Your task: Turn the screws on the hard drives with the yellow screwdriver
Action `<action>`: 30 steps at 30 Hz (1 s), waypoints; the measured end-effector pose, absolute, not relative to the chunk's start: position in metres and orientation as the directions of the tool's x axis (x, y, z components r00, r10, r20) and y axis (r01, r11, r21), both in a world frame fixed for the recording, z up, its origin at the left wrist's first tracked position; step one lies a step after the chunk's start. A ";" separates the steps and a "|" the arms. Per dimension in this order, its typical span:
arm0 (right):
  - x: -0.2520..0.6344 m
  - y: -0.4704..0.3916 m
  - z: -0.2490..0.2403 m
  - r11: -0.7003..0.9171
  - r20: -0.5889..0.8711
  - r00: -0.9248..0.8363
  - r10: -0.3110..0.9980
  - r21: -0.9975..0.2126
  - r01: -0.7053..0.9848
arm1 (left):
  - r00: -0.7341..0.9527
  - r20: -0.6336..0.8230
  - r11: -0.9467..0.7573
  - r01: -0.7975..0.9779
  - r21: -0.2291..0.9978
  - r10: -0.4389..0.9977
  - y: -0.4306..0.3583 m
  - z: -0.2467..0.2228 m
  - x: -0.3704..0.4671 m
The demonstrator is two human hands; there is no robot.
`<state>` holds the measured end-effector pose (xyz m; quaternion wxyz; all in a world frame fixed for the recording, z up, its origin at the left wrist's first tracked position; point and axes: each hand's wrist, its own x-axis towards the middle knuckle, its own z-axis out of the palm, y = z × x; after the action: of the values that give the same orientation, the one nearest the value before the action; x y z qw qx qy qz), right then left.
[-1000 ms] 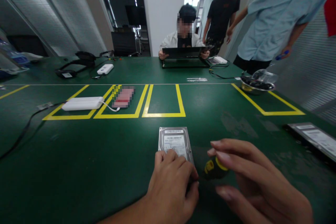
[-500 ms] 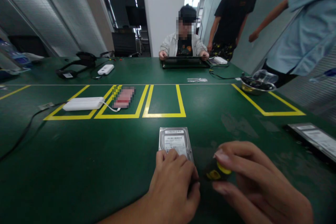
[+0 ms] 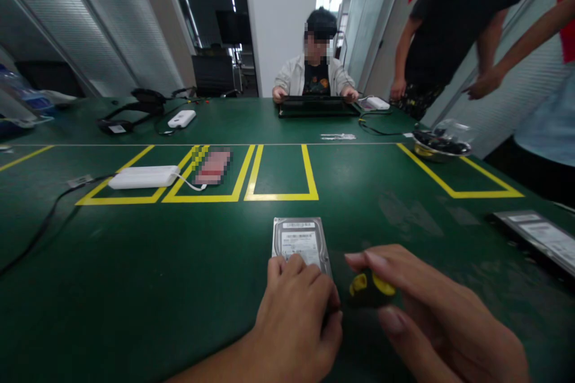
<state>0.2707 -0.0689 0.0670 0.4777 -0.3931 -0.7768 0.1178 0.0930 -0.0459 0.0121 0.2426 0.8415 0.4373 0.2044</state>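
A silver hard drive (image 3: 300, 239) with a white label lies flat on the green table in front of me. My left hand (image 3: 300, 305) is wrapped over its near end, fingers curled and hiding that part. Just right of the drive, the thumb and fingers of my right hand (image 3: 417, 293) pinch a stubby black-and-yellow screwdriver (image 3: 365, 288). Only its handle shows; I cannot make out a shaft or whether it touches the drive.
At the right edge lies another hard drive (image 3: 541, 236). Farther off are a metal bowl (image 3: 442, 152) with black items, a white power bank (image 3: 144, 177) and a blurred-out phone (image 3: 213, 166). A seated person (image 3: 314, 75) holds a dark panel; others stand at right.
My right fingers have shifted around the screwdriver handle, which has turned. My left hand and the hard drive stay put. The standing people at right have moved.
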 end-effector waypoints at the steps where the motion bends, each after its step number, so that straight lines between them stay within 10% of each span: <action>1: 0.270 -0.069 0.067 0.666 0.649 -0.240 0.722 -0.560 0.492 | 0.535 0.132 -0.501 0.638 0.585 0.834 -0.046 0.012 0.093; 30: 0.271 -0.070 0.068 0.666 0.654 -0.254 0.713 -0.517 0.537 | 0.564 0.099 -0.510 0.639 0.576 0.820 -0.045 0.016 0.091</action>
<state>0.2711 -0.0697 0.0683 0.4637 -0.3975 -0.7861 0.0946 0.0914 -0.0447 0.0157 0.2466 0.8493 0.4294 0.1828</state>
